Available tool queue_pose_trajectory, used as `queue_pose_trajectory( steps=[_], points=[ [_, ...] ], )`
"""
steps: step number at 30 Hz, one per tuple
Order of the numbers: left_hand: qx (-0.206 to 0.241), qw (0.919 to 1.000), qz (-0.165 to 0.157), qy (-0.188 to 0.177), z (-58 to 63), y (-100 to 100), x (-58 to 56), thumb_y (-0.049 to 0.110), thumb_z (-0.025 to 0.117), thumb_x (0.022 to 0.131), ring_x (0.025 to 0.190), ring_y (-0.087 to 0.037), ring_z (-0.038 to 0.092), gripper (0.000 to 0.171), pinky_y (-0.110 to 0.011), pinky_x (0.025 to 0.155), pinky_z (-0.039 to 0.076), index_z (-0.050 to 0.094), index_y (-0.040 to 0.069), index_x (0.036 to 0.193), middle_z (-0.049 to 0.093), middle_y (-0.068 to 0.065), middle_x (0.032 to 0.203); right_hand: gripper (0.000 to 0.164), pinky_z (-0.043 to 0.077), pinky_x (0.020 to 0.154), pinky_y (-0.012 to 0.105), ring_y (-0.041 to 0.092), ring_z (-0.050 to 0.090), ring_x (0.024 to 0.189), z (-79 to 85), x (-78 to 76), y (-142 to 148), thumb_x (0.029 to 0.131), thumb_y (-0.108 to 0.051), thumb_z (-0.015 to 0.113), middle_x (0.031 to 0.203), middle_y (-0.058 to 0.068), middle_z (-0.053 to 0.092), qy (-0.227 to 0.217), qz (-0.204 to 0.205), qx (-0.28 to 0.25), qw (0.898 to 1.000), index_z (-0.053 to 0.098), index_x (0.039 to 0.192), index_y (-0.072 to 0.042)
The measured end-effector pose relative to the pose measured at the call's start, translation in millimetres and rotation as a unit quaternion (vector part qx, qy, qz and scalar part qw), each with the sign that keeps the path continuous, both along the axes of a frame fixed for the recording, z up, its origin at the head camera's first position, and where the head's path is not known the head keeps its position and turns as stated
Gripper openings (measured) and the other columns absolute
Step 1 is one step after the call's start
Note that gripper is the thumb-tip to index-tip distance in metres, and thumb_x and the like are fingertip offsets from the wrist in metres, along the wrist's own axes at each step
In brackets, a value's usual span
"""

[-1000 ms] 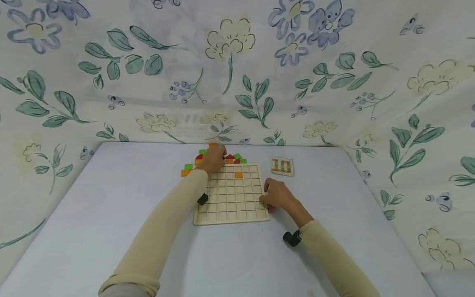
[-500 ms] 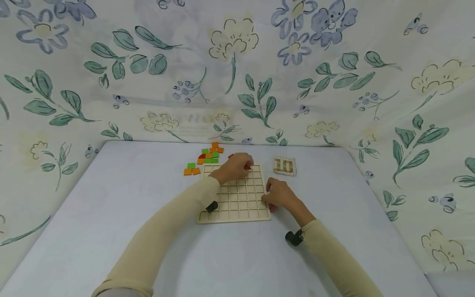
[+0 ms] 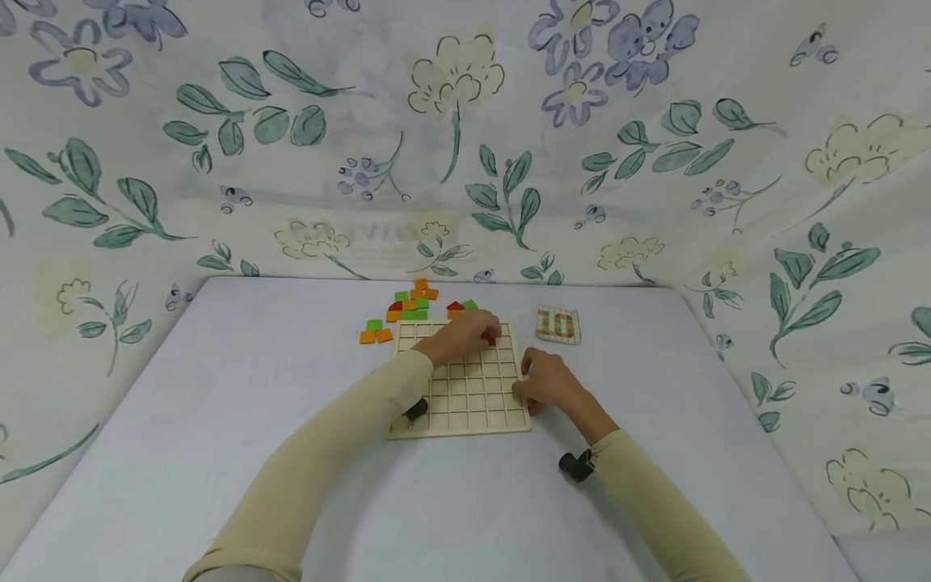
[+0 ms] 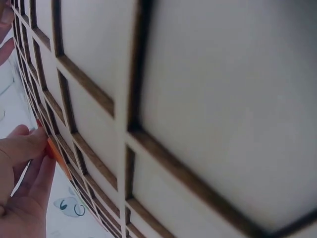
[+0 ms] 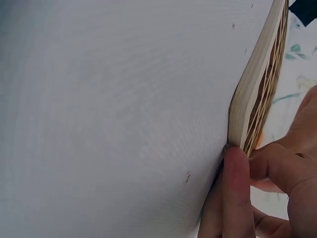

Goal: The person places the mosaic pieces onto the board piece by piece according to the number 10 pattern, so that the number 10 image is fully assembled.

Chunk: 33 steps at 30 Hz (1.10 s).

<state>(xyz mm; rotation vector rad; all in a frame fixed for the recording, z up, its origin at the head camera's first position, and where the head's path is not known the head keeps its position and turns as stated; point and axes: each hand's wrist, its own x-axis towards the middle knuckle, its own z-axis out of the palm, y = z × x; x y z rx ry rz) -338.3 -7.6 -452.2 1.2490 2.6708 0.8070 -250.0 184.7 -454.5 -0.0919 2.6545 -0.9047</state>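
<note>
A pale wooden grid board (image 3: 476, 402) lies flat on the table. Over its far right part my left hand (image 3: 462, 336) pinches a small red tile (image 3: 490, 341) between thumb and fingers, low over or touching the squares; I cannot tell which. An orange tile (image 4: 60, 159) shows on the board just beyond the fingertips in the left wrist view. My right hand (image 3: 550, 380) grips the board's right edge, thumb on top and fingers against the side. In the right wrist view the board's corner (image 5: 237, 116) meets those fingers.
Loose orange, green and red tiles (image 3: 410, 315) lie behind the board's far left, with a few orange and green ones (image 3: 374, 333) nearer left. More tiles (image 3: 455, 308) sit behind the left hand. A patterned card (image 3: 558, 324) lies at the far right, before a floral cloth (image 3: 429, 162).
My left hand has moved right from the tiles behind the board to the board's far right squares, bringing a red tile. The right hand has stayed at the edge.
</note>
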Motion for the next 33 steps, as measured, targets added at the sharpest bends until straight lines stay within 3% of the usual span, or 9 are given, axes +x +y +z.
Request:
queue_pose_trajectory(
  steps=[5,9,15,25,28,33],
  points=[
    [-0.002,0.9999,-0.012,-0.001,3.0,1,1.2,-0.005,0.064,0.090,0.093,-0.023,0.062,0.015,-0.034,0.086,0.051,0.074,0.001,0.100,0.071,-0.008,0.100,0.025,0.050,0.048,0.029,0.020,0.065,0.049,0.2,0.1,1,0.084,-0.013,0.071,0.062,0.008,0.065,-0.010,-0.006,-0.010,1.000,0.054,0.099,-0.003],
    [-0.013,0.9993,-0.018,0.029,-0.4,3,0.1,-0.005,0.062,0.091,0.095,-0.023,0.064,0.017,-0.033,0.087,0.052,0.076,0.003,0.099,0.072,-0.007,0.100,0.025,0.051,0.048,0.029,0.020,0.065,0.049,-1.2,-0.2,2,0.084,-0.013,0.071,0.063,0.009,0.065,-0.015,-0.013,-0.012,1.000,0.054,0.099,-0.003],
    [-0.028,0.9974,-0.012,0.066,-2.5,5,0.6,-0.003,0.063,0.092,0.086,-0.021,0.064,0.015,-0.032,0.080,0.053,0.075,0.003,0.089,0.071,-0.007,0.090,0.025,0.051,0.048,0.030,0.020,0.065,0.049,-2.8,-1.5,1,0.084,-0.013,0.071,0.063,0.008,0.065,-0.016,-0.008,-0.013,1.000,0.054,0.099,-0.003],
    [-0.036,0.9987,-0.022,0.028,4.4,2,-1.5,-0.004,0.059,0.093,0.093,-0.024,0.064,0.018,-0.034,0.086,0.052,0.075,0.001,0.098,0.071,-0.009,0.097,0.025,0.050,0.048,0.029,0.020,0.065,0.049,-1.6,-3.2,1,0.084,-0.015,0.072,0.062,0.008,0.065,-0.013,-0.003,-0.009,1.000,0.054,0.098,-0.004],
    [-0.045,0.9989,-0.004,0.013,8.1,-1,-5.5,-0.006,0.059,0.092,0.100,-0.026,0.063,0.021,-0.036,0.090,0.051,0.073,0.001,0.105,0.070,-0.011,0.106,0.026,0.050,0.047,0.028,0.019,0.064,0.048,-2.2,-3.1,1,0.084,-0.015,0.072,0.062,0.008,0.065,-0.007,-0.002,-0.005,1.000,0.053,0.097,-0.004],
    [-0.033,0.9973,0.064,0.016,12.4,-21,-20.0,-0.013,0.053,0.091,0.104,-0.030,0.061,0.027,-0.038,0.092,0.050,0.070,-0.003,0.110,0.067,-0.016,0.109,0.026,0.050,0.047,0.027,0.018,0.064,0.048,-1.1,-2.3,0,0.084,-0.014,0.073,0.063,0.008,0.064,-0.004,-0.004,-0.003,1.000,0.053,0.097,-0.005]
  ],
)
